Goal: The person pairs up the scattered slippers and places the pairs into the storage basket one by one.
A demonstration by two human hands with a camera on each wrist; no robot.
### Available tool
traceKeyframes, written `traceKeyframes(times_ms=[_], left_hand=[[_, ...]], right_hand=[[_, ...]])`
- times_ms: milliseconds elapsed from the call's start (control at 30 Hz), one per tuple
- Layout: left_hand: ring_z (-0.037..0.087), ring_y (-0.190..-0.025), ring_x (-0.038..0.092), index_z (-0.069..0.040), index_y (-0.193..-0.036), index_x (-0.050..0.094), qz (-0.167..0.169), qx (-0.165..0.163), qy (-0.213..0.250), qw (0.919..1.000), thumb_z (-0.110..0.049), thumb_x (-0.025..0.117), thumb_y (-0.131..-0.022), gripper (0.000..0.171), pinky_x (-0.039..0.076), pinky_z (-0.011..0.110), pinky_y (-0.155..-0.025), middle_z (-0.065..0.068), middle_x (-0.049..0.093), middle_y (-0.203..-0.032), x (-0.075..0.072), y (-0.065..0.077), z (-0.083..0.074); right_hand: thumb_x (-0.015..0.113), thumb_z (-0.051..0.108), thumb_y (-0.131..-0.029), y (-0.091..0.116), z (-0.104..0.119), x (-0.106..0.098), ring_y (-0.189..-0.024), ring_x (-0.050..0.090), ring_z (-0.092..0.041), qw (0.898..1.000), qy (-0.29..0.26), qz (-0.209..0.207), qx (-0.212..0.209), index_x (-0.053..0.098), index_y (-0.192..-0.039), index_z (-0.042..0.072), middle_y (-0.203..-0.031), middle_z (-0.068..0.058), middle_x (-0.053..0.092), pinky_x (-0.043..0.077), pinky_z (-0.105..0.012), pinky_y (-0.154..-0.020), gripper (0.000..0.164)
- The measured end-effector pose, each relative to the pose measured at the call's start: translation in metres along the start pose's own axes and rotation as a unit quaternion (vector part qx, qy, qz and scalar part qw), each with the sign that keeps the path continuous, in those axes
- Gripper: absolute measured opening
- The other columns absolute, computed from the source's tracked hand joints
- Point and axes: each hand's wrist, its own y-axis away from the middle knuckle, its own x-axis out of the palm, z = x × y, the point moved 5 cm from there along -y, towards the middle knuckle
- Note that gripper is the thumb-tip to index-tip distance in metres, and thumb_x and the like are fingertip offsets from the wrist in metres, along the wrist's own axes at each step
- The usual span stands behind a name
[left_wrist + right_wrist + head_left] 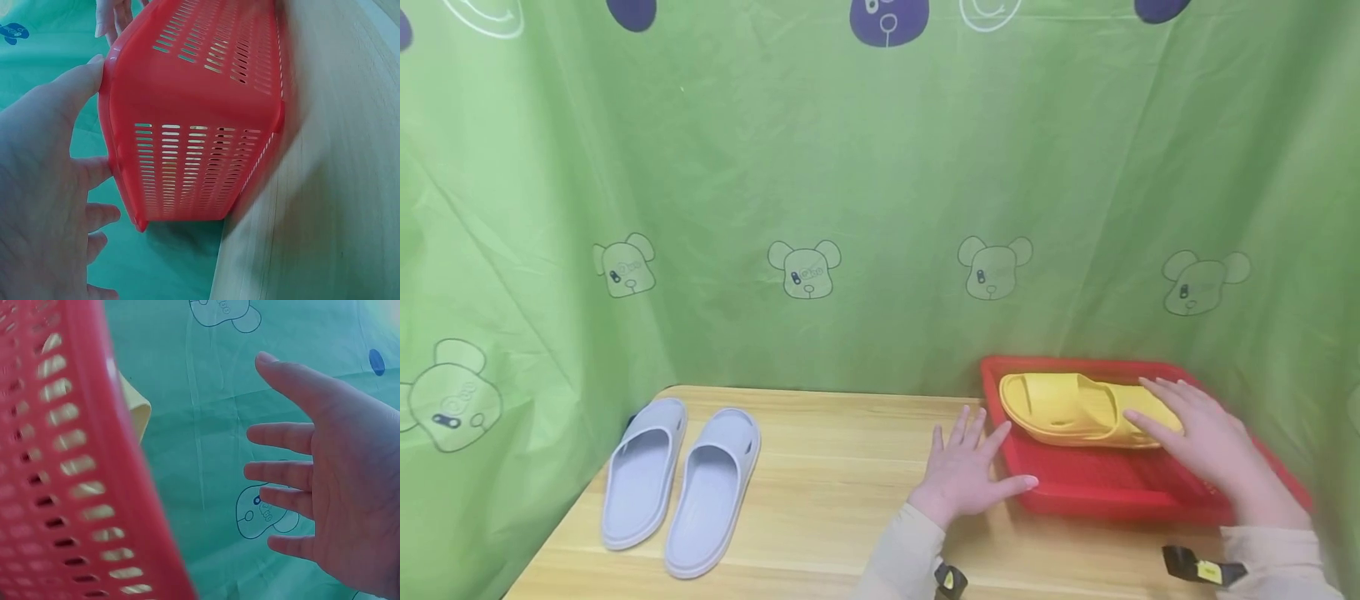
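Note:
A red plastic basket (1120, 502) with slotted walls stands on the right of the table. Yellow slippers (1060, 408) lie across it, toes to the left; their heel end is partly covered by my right hand. My left hand (964, 477) is at the basket's left front corner, fingers spread; in the left wrist view its thumb and index finger lie at the rim (107, 100). My right hand (1210, 437) hovers over the right side, fingers straight; the right wrist view shows it apart from the basket wall (94, 356) with nothing in it.
A pair of pale grey-blue slippers, the left one (643, 475) and the right one (715, 492), stands at the left of the wooden table (820, 467). Green cloth (880, 183) with bear prints hangs behind and along both sides, close to the basket.

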Motion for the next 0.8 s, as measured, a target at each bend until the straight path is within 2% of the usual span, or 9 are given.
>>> traceKeyframes(times_ms=[100,333,467,633,800], left_hand=[[0.019,-0.154,-0.001,-0.042,-0.154,0.014,-0.001,0.001,-0.002,1.0000,-0.083,0.027,-0.085,0.081,0.017,0.058,-0.121,-0.004,0.010,-0.165,0.000,0.001,-0.001],[0.019,-0.154,-0.001,-0.039,-0.154,0.020,-0.007,0.004,-0.013,0.9999,-0.083,0.027,-0.085,0.082,0.017,0.059,-0.121,-0.004,0.011,-0.165,-0.003,0.000,0.001],[0.021,-0.154,0.006,-0.039,-0.153,0.025,-0.019,0.006,-0.015,0.9997,-0.082,0.029,-0.086,0.080,0.021,0.058,-0.120,-0.004,0.016,-0.165,-0.006,-0.003,0.005],[0.024,-0.149,0.026,-0.035,-0.149,0.038,-0.067,0.031,-0.016,0.9972,-0.079,0.033,-0.088,0.075,0.033,0.054,-0.115,-0.003,0.034,-0.159,-0.019,-0.002,0.008],[0.019,-0.137,0.047,-0.029,-0.138,0.054,-0.136,0.067,-0.018,0.9883,-0.068,0.040,-0.093,0.061,0.045,0.045,-0.107,-0.006,0.049,-0.148,-0.040,0.003,0.011]], right_hand=[[0.054,0.046,-0.096,0.005,0.002,0.006,-0.143,0.019,-0.052,1.000,-0.008,-0.007,0.006,0.031,-0.152,0.009,-0.149,-0.032,0.036,0.026,-0.080,-0.089,0.072],[0.059,0.042,-0.094,0.013,0.013,0.011,-0.137,0.028,-0.052,0.998,-0.027,-0.049,-0.003,0.034,-0.151,0.011,-0.146,-0.031,0.039,0.027,-0.080,-0.086,0.069],[0.061,0.041,-0.093,0.014,0.024,0.009,-0.134,0.032,-0.052,0.998,-0.033,-0.062,-0.008,0.037,-0.150,0.011,-0.144,-0.030,0.041,0.028,-0.078,-0.087,0.069],[0.062,0.041,-0.093,0.015,0.040,0.007,-0.137,0.031,-0.049,0.997,-0.043,-0.070,-0.015,0.039,-0.149,0.012,-0.146,-0.029,0.042,0.026,-0.078,-0.089,0.067],[0.063,0.040,-0.093,0.016,0.057,0.005,-0.143,0.027,-0.045,0.995,-0.052,-0.084,-0.028,0.041,-0.148,0.013,-0.146,-0.026,0.044,0.025,-0.080,-0.089,0.065]])
